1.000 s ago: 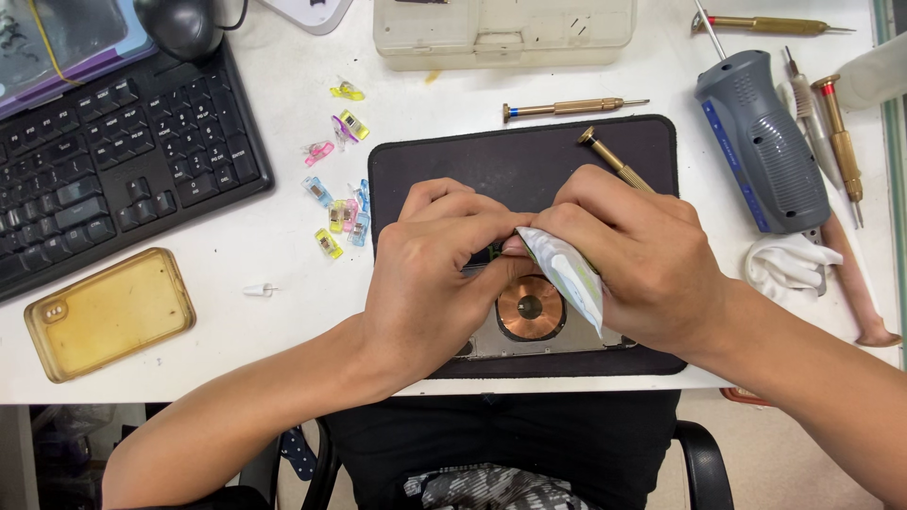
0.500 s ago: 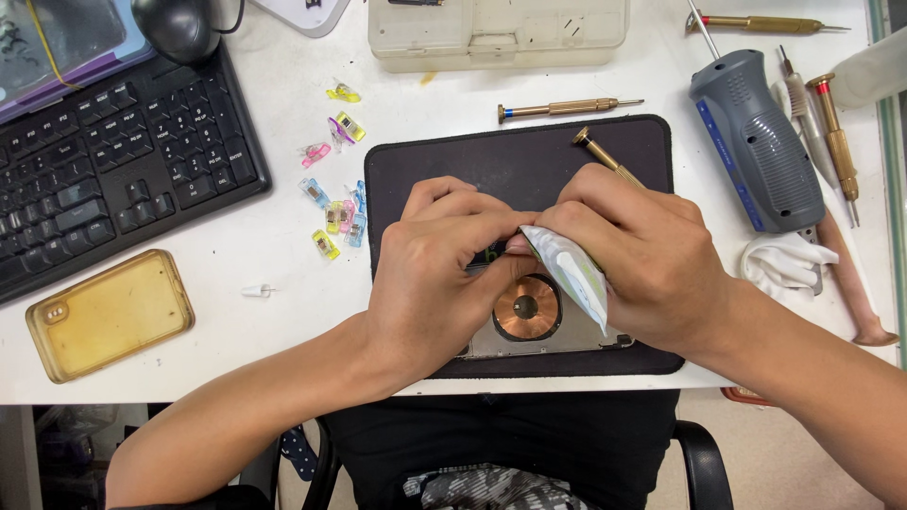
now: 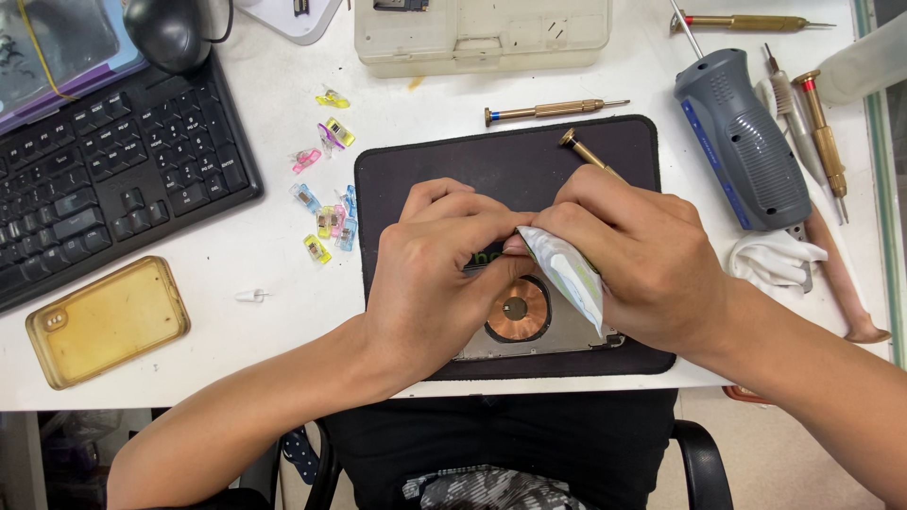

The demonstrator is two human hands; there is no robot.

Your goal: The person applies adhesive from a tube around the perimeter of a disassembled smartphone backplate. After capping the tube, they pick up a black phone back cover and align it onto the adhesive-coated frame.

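Two hands were pressed together over an opened phone (image 3: 543,326) lying on a black mat (image 3: 491,165) on the white surface (image 3: 283,189). The left hand (image 3: 430,274) pinned the phone down, while a pearly foil strip (image 3: 567,274) was pinched in the right hand (image 3: 642,260). The copper charging coil (image 3: 517,310) was already exposed, so disassembly was judged well underway; the strip appeared only partly freed.

A white, evenly lit desktop (image 3: 283,359) spreads beneath the hands; below them, a black chair armrest (image 3: 704,463); beige floor (image 3: 794,463).
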